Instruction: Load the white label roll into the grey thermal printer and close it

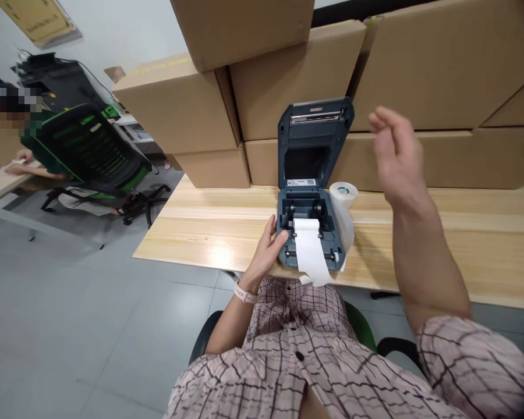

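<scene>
Several cardboard boxes [174, 107], contents hidden, walled off the back of the table [218, 221], and at left was the left hand [266, 253], thumb over the edge of the printer [306, 202], though whether it gripped you couldn't tell! Right beside it, near the front, stood that printer, lid [306, 137] upright before the cardboard, a paper roll [306, 224] in its bay and its white strip [311, 253] spilling over the front; just right, a second roll [351, 191] trailed paper beside the casing, and farther right hung the right hand [397, 154], raised and loosely open.

Wht wall [131, 35] in bkgd, gry tile flr [157, 331], blk/grn mesh chair [91, 148] far L, wood tbl [484, 244] w/ glare [221, 254].
</scene>
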A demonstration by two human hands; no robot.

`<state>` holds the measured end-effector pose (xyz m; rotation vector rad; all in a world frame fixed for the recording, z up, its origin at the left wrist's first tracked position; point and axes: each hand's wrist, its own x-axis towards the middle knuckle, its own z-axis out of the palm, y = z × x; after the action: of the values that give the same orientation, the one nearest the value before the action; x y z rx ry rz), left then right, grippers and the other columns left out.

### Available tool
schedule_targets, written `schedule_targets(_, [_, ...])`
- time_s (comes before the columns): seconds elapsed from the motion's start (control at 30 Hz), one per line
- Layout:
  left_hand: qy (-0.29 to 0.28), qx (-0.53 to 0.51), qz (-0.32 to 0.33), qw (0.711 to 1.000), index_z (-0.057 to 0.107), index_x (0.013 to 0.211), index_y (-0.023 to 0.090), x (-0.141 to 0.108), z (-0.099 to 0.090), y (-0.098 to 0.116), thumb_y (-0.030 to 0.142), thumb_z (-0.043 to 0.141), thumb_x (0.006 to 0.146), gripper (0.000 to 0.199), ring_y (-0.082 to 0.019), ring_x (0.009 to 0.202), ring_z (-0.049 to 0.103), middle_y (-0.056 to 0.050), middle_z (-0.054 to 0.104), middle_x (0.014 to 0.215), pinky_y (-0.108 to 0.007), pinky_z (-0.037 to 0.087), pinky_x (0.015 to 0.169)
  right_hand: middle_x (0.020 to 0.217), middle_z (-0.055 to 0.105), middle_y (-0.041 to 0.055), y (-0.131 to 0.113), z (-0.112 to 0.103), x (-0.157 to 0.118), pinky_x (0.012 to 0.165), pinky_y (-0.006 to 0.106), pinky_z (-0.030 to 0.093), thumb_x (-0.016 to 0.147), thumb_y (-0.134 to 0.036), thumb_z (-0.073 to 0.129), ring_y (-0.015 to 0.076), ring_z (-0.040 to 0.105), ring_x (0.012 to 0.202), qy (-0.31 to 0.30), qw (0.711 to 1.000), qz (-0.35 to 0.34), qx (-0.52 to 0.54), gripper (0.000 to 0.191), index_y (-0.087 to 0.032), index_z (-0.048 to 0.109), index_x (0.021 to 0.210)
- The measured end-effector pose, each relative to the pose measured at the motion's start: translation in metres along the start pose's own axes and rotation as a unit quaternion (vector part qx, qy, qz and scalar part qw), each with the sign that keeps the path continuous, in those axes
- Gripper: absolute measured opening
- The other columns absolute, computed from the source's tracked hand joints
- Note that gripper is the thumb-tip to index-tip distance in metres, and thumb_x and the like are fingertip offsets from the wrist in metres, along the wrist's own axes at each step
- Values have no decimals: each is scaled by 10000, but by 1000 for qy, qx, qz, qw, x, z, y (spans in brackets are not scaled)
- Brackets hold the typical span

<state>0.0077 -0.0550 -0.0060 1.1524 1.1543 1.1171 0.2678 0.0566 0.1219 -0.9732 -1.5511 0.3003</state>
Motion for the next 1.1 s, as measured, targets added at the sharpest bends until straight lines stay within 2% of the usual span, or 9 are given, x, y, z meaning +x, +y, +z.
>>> schedule_targets(0.03, [0,-3,0,1000,287,1691,252,-5,0,0,534,654,976,852,-273,1644,335,-104,317,1781,-449,277,1365,1630,562,52,7,10,24,1293,473,394,1093,-650,408,186,542,1498,-34,998,45,18,589,-294,493,1554])
schedule_targets(0.1, [1,-2,-2,1000,310,1682,236,-13,-1,0,542,635,985,828,-269,1646,330,-110,319,1778,-451,251,1374,1606,592,61,15,31,63,1223,393,460,1136,-612,248,169,574,1465,-64,981,157,98,632,-220,432,1596])
schedule_targets(0.2, [4,4,-25,1000,280,1695,221,-22,-8,3,589,598,994,854,-282,1624,376,-139,353,1761,-468,282,1363,1493,680,95,14,49,82,1090,299,508,1157,-447,0,167,644,1366,-108,955,208,181,725,-81,470,1571])
schedule_targets(0.27, [23,18,-31,999,256,1705,247,-24,-14,7,641,559,997,865,-305,1602,413,-152,373,1749,-491,352,1328,1431,718,91,7,47,64,1065,262,503,1155,-371,-48,136,664,1319,-93,961,180,189,747,-69,515,1541])
schedule_targets(0.37, [73,60,23,995,235,1707,309,-24,-19,18,690,456,1021,815,-316,1610,395,-132,361,1757,-496,414,1285,1324,774,69,-7,31,3,1071,309,543,1171,-371,15,145,710,1236,-79,971,134,181,720,-140,650,1418])
schedule_targets(0.47, [103,90,110,984,228,1704,341,-22,-14,31,664,355,1061,731,-289,1650,315,-94,329,1775,-470,376,1308,1397,746,38,-17,14,-71,1192,456,500,1159,-467,311,220,665,1348,-138,984,43,104,497,-247,723,1327])
schedule_targets(0.6, [87,116,179,973,367,1656,356,-19,6,34,598,437,1066,642,-293,1660,269,-53,351,1764,-492,250,1365,1495,691,45,-23,10,-135,1302,590,351,1137,-444,382,255,544,1499,-212,976,-36,-34,432,-292,705,1381])
schedule_targets(0.73, [71,136,221,963,521,1560,352,-17,20,19,541,615,1010,590,-319,1644,287,-54,409,1729,-562,197,1370,1570,629,61,-21,18,-153,1311,604,331,1135,-357,387,248,480,1553,-203,975,-46,-71,420,-279,665,1439])
schedule_targets(1.1, [87,80,190,975,397,1634,378,-21,26,11,486,683,983,719,-308,1646,290,-32,341,1764,-521,216,1371,1680,505,15,-16,20,-161,1330,625,282,1142,-356,375,240,386,1613,-195,979,-41,-53,417,-334,615,1482])
